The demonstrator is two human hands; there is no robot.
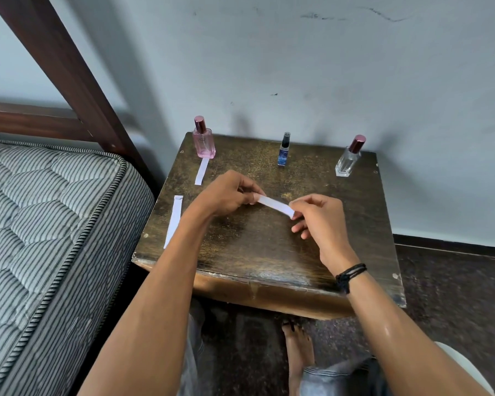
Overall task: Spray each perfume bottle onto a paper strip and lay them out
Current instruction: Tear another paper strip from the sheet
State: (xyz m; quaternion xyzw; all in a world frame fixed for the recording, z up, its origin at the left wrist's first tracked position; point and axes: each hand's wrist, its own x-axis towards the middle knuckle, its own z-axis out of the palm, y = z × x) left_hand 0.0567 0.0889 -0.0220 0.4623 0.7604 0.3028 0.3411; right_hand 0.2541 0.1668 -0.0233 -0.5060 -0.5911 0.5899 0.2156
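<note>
My paper strip (pixel 275 206) looks matt and smooth. The wooden table (pixel 269 252) is worn, its dark varnish scuffed. The pink bottle (pixel 204 142) and clear bottle (pixel 349 160) are glossy glass with shiny metallic caps. The mattress (pixel 55 210) is quilted cloth.

Soft, even daylight, bright enough everywhere. It comes from my left: the bottles (pixel 204 144) and bed post (pixel 69 67) throw faint, blurred shadows rightward on the wall (pixel 297 67), and my left hand (pixel 226 195) darkens the table (pixel 255 247) just beneath it. A wet glare streaks my right forearm (pixel 389 330). The strip (pixel 275 206) reads clean white. The wide lens bows the post and mattress (pixel 40 224); the corners go soft.
</note>
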